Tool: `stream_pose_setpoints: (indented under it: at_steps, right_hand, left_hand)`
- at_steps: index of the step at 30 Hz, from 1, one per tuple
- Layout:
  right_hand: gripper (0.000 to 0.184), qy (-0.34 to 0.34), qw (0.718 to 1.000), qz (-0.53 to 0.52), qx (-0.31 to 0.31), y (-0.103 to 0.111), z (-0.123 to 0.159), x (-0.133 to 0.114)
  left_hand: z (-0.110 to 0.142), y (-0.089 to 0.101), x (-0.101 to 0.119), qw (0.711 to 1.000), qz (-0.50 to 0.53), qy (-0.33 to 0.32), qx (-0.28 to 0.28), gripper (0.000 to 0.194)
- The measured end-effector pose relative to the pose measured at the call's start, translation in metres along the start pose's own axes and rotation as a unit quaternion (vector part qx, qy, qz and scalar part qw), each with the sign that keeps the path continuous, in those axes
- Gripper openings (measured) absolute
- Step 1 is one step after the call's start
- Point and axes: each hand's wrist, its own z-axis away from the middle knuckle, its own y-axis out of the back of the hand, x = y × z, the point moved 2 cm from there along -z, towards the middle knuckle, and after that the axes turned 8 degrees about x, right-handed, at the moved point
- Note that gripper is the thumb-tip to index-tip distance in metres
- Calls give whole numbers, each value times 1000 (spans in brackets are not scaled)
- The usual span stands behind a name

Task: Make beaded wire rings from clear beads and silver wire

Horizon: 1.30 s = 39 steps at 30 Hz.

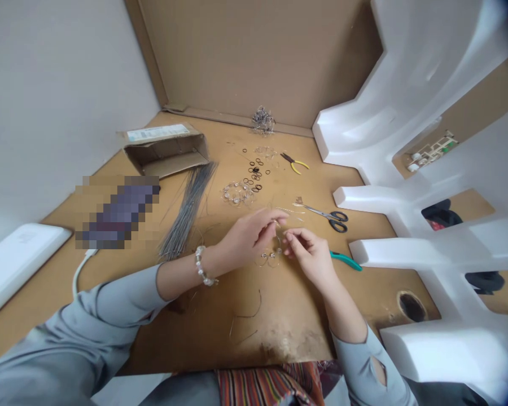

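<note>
Between our two hands hangs the beaded wire (271,256). Our right hand (311,256) pinches it, thumb against fingertips; our left hand (256,237) curls over its top, and we cannot tell whether those fingers close on it. Beyond the grip lie black rings (256,170) and pliers (295,162); right of them, nearer us, scissors (324,214); left of the grip, a bundle of rods (187,217).

Wht cable (77,276) lies nr wht slab (23,260), foam pkg (444,293) at R.
</note>
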Motion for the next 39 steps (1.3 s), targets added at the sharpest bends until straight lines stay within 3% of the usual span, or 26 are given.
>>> stream_pose_setpoints:
  at_steps: [3, 8, 12, 18, 23, 26, 32, 39]
  right_hand:
    - [23, 12, 1000, 10, -4, 1, 1, -3]
    - [22, 23, 999, 20, -20, 1, 3, -7]
    - [21, 26, 999, 24, -20, 0, 3, -5]
    - [32, -28, 999, -13, 11, -5, 0, 6]
    - [59, -131, 987, -32, -84, -17, 3, 4]
    - [48, -151, 982, -7, -110, -26, 6, 1]
    - [12, -111, 991, 21, -71, -37, 4, 8]
    - [24, -188, 976, -92, -56, -18, -7, 14]
  left_hand:
    - [1, -1, 6, 998, -30, 19, -48, 29]
    - [-1, -6, -5, 991, -25, 39, -124, 20]
    - [-3, -4, -11, 987, 0, 83, -137, 13]
    - [-3, -2, -25, 990, -19, 99, -103, 14]
    - [-3, -5, -44, 986, 45, 147, -64, 13]
    - [-4, -8, -50, 976, 116, 177, -40, 12]
    - [-7, -9, -53, 957, 185, 225, 6, 10]
    - [-10, -5, -59, 927, 273, 255, 23, 20]
